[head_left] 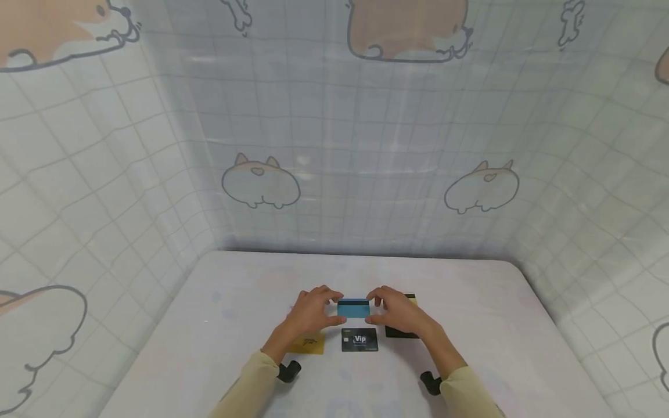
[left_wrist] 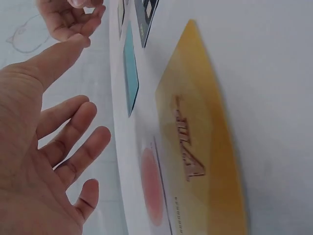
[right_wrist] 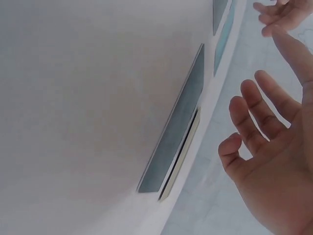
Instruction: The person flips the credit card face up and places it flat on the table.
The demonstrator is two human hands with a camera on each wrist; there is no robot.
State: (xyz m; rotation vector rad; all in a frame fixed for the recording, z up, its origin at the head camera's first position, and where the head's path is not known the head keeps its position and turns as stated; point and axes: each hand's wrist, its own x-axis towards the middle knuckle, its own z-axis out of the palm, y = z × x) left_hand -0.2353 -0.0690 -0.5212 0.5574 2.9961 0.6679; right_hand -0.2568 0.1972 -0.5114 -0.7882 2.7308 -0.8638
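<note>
A blue card [head_left: 353, 309] with a dark stripe lies flat on the table between the two hands. My left hand [head_left: 313, 310] is at its left end, fingers spread and loosely bent; in the left wrist view the hand [left_wrist: 54, 147] hovers apart from the card [left_wrist: 130, 71], holding nothing. At the right end is my right hand [head_left: 394, 310], and the right wrist view shows that hand [right_wrist: 274, 142] with loosely bent fingers and nothing in its grasp. Nearer the body lies a black "Vip" card [head_left: 359, 340].
Under the left forearm lies a yellow card [head_left: 308, 343], with a white card bearing a pink oval [left_wrist: 152, 186] beside it. Partly behind the right hand are a dark card [head_left: 399, 333] and a pale yellow striped card [head_left: 412, 297]. A patterned curtain [head_left: 366, 174] surrounds the table [head_left: 235, 290].
</note>
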